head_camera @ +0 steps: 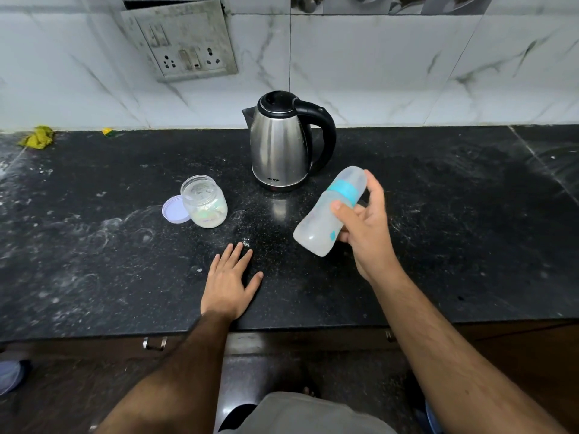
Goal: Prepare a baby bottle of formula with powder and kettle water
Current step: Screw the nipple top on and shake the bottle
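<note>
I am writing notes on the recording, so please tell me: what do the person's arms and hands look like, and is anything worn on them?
Both forearms are bare as far as the picture shows; no sleeves are visible. The left hand and right hand carry no gloves, and I see no rings, watch or bracelet. Hair shows on the forearms.

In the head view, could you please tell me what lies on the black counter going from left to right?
Yellow cloth → jar lid → open powder jar → left hand, flat on the counter → kettle → baby bottle, held tilted in the right hand.
</note>
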`<state>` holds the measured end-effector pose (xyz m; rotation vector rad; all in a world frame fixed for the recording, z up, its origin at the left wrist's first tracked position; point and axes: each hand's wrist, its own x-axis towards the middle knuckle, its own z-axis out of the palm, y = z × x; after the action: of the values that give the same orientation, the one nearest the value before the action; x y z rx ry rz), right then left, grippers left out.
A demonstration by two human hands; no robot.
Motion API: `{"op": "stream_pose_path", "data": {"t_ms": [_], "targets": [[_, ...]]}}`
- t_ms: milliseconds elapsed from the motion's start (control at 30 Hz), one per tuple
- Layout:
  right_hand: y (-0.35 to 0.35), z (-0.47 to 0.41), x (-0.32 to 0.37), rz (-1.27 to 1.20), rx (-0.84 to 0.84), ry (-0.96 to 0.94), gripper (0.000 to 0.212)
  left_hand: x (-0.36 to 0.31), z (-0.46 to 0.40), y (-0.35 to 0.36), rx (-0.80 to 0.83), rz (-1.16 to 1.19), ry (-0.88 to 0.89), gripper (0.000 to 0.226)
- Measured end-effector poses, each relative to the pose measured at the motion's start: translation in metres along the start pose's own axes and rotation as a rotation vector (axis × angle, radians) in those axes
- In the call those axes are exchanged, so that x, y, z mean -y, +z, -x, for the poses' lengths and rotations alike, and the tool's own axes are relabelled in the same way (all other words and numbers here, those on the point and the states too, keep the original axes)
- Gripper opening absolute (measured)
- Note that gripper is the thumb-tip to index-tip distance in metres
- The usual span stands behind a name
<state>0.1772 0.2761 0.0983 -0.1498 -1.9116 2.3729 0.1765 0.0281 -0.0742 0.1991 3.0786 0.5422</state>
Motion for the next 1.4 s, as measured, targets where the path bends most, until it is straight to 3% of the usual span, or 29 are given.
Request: {"op": "stream_pose_path", "data": {"t_ms": [133, 267, 400, 567, 700, 867, 1033, 1200, 1333, 1400], "targets": [[0.001, 0.007, -0.001, 0.047, 0.147, 0.044, 0.075, 0.0, 0.0, 0.0, -0.002, 0.0, -0.006, 0.075], [-0.006, -0.001, -0.001, -0.049, -0.013, 0.023, 0.08, -0.001, 0.001, -0.001, 0.004, -0.007, -0.007, 0.076], [-0.003, 0.005, 0.001, -0.004, 0.112, 0.04, 0.077, -0.001, 0.0, -0.002, 0.005, -0.014, -0.007, 0.078], [-0.009, -0.002, -0.001, -0.07, -0.05, 0.021, 0.077, -0.001, 0.001, -0.001, 0.004, -0.018, -0.006, 0.077], [-0.006, 0.004, -0.004, -0.019, 0.088, 0.066, 0.082, -0.001, 0.001, -0.001, -0.003, -0.02, -0.006, 0.076], [-0.008, 0.0, -0.001, -0.057, 0.033, 0.028, 0.08, -0.001, 0.001, 0.001, -0.005, -0.016, -0.001, 0.076], [-0.005, 0.006, -0.003, 0.012, 0.166, 0.063, 0.082, 0.0, 0.0, 0.0, 0.002, -0.02, -0.006, 0.076], [-0.011, 0.0, -0.004, -0.035, -0.012, 0.037, 0.082, 0.001, 0.0, 0.0, 0.008, -0.024, -0.005, 0.077], [-0.009, 0.004, -0.003, 0.016, 0.092, 0.065, 0.081, 0.0, 0.001, -0.001, 0.009, -0.023, -0.005, 0.078], [-0.008, 0.003, -0.001, 0.001, 0.065, 0.055, 0.081, 0.0, 0.001, -0.001, 0.005, -0.021, -0.003, 0.078]]}}
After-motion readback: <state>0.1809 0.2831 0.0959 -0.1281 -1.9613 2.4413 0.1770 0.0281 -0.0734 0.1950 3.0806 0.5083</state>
